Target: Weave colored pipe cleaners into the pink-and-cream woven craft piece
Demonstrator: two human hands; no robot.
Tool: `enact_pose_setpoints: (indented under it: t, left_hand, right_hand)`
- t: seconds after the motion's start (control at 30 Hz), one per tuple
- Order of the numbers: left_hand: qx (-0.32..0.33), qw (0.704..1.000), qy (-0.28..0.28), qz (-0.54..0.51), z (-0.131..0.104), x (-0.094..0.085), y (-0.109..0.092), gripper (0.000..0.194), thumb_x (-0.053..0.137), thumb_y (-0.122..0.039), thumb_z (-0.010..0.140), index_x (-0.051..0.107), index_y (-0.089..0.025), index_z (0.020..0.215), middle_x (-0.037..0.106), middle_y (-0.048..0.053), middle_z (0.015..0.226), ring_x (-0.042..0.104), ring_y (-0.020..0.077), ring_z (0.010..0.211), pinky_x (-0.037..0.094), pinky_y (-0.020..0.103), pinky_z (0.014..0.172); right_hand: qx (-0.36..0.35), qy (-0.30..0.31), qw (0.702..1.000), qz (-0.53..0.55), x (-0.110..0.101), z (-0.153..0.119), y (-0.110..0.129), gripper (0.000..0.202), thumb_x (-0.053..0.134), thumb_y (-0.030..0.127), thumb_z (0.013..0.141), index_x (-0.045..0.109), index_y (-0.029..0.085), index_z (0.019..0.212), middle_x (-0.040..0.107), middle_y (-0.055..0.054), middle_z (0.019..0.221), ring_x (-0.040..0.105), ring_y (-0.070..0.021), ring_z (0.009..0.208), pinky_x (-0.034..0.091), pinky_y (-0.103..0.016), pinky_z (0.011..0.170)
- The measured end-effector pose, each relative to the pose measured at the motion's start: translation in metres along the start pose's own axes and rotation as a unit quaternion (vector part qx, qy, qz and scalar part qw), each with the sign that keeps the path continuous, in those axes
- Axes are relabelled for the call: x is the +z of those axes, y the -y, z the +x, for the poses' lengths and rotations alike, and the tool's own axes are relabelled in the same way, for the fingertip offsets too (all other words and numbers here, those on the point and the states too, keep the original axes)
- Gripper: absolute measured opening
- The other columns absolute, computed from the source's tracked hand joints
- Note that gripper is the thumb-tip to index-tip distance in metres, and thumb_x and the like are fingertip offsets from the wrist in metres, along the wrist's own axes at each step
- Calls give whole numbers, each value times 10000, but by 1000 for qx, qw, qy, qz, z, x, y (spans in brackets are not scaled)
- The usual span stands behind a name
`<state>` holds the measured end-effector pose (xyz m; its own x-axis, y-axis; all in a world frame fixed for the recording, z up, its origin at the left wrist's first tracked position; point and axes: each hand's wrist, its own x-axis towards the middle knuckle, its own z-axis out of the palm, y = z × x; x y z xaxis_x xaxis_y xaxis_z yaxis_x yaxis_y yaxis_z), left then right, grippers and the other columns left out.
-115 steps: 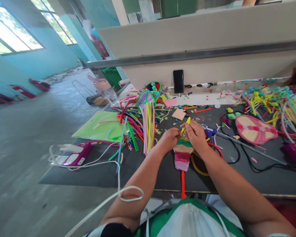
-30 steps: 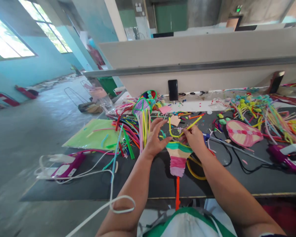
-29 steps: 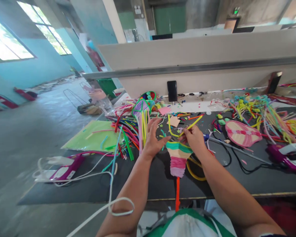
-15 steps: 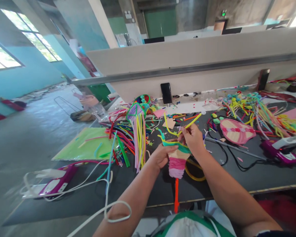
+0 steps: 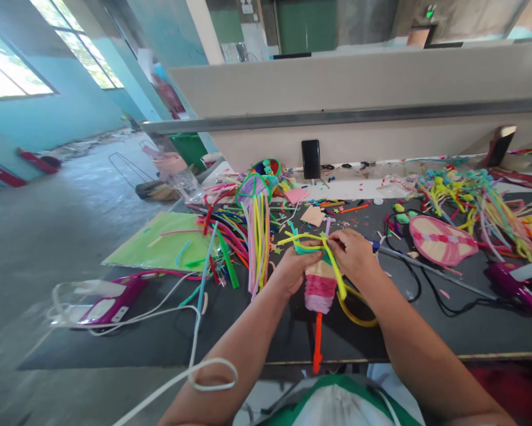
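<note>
Yellow pipe cleaner (image 5: pixel 338 274) is pinched at its bend between the right hand's (image 5: pixel 352 251) thumb and fingertips, one leg pointing left past the left fingers, the other drooping below the right ones. The left hand (image 5: pixel 297 265) has its thumb across the upper edge of a striped pipe-cleaner panel (image 5: pixel 319 284), clamping it; its other fingers are mostly hidden. An orange-red stem (image 5: pixel 318 337) hangs from the panel, nearer the body than the fingers.

Should the right pinch loosen, the springy bend could slip off line along the panel's edge; a hard left grip might crease the stripes.

Just right of the fingers, a dark yellow ring (image 5: pixel 358 319) lies on the dark tabletop (image 5: pixel 287 340). Left of them sit loose pipe cleaners (image 5: pixel 237 234) and a green packet (image 5: pixel 154 245); well to their right, a pink-edged oval piece (image 5: pixel 443 238). Beyond the fingertips, a phone (image 5: pixel 310 158) leans on a pale partition (image 5: pixel 337 80). Far left are concrete floor (image 5: pixel 88 195) and bright windows (image 5: pixel 8 59).
</note>
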<state>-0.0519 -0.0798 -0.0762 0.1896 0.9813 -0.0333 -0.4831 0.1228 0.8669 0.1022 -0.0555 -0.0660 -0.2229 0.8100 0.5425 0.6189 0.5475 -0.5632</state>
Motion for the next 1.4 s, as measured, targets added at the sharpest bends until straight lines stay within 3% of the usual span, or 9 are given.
enact_pose_setpoints:
  t: [0.13, 0.43, 0.7, 0.87, 1.03, 1.23, 1.4]
  left_hand:
    - [11, 1000, 21, 12, 0, 3, -1, 363, 813, -204, 574, 689, -120, 905, 712, 85, 897, 669, 231, 848, 496, 347, 819]
    - [-25, 1000, 7, 9, 0, -2, 2, 514, 813, -178, 584, 646, -116, 1066, 713, 88, 868, 674, 214, 795, 472, 364, 836]
    - [-4, 1000, -11, 27, 1, -2, 0, 408, 832, -209, 539, 659, -114, 896, 700, 59, 796, 663, 196, 759, 478, 319, 773]
    - [-11, 1000, -1, 29, 1, -5, 1, 391, 817, -217, 558, 652, -122, 899, 691, 52, 769, 655, 195, 754, 477, 316, 747]
    - [-7, 999, -20, 27, 2, -5, 2, 321, 813, -175, 547, 652, -126, 821, 685, 37, 752, 638, 158, 720, 468, 303, 772]
    - [0, 1000, 3, 16, 3, -5, 2, 365, 801, -172, 564, 678, -132, 906, 707, 70, 875, 657, 206, 832, 474, 336, 821]
    - [-1, 1000, -2, 27, 4, -7, 3, 315, 793, -179, 568, 682, -112, 855, 699, 62, 779, 657, 197, 744, 484, 326, 758]
  right_hand:
    - [13, -3, 999, -32, -1, 0, -2, 144, 518, 103, 814, 629, 177, 868, 653, -56, 867, 592, -171, 876, 430, -272, 793]
    - [-20, 83, 991, -99, 4, 0, -11, 183, 455, 130, 860, 634, 158, 844, 637, -72, 842, 571, -179, 834, 426, -269, 767]
    - [-25, 71, 994, -76, 5, -1, -9, 233, 466, 122, 845, 677, 172, 930, 674, -84, 971, 590, -192, 926, 436, -298, 851]
    - [-24, 109, 990, -89, 7, -2, -14, 220, 469, 124, 845, 682, 178, 845, 682, -69, 857, 600, -189, 843, 447, -290, 778]
    - [-47, 127, 988, -71, 9, -2, -20, 188, 492, 132, 843, 671, 185, 833, 684, -65, 880, 599, -184, 880, 443, -284, 812]
    - [-39, 116, 991, -50, 5, -3, -14, 227, 490, 107, 826, 686, 181, 914, 702, -75, 975, 620, -196, 935, 442, -296, 859]
    - [-29, 111, 993, -28, -3, -2, -3, 190, 502, 147, 826, 689, 175, 811, 701, -56, 808, 632, -169, 763, 448, -251, 707]
